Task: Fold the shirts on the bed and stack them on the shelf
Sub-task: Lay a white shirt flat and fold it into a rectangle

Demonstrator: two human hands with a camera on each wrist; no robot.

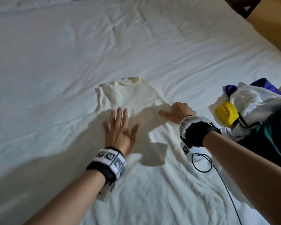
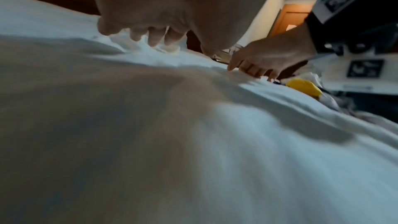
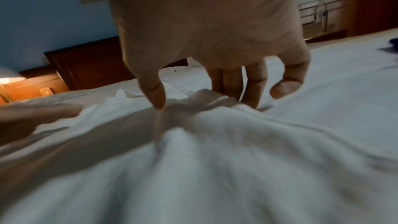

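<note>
Your white shirt (image 1: pixel 136 98) lies spread on the bed (image 1: pixel 55 54), roughly at the middle of the mattress, its collar end turned toward the far edge and its lower part running back toward you between your arms. The cloth is creased and nearly the same colour as the sheet, so its outline is hard to follow in places.

Your left hand (image 1: pixel 120 127) lies flat on the shirt's near-left part, fingers straight and spread, the grip apart and holding nothing. From the left wrist view its fingertips (image 2: pixel 155 40) touch the rumpled fabric.

Your right hand (image 1: pixel 178 112) is at the shirt's right edge. In the right wrist view the thumb (image 3: pixel 156 94) and the curled fingers (image 3: pixel 254 91) pinch a raised ridge of the white fabric, which bunches up between them, so that grip is clamped on the shirt. The two hands are near each other but apart.

Toward the bed's right edge, beside your right forearm, a heap of other clothes (image 1: pixel 253 108) is piled: white cloth with yellow and blue patches, and a dark green piece at the near side. A black cable (image 1: pixel 201 161) loops on the sheet under your right wrist.
</note>
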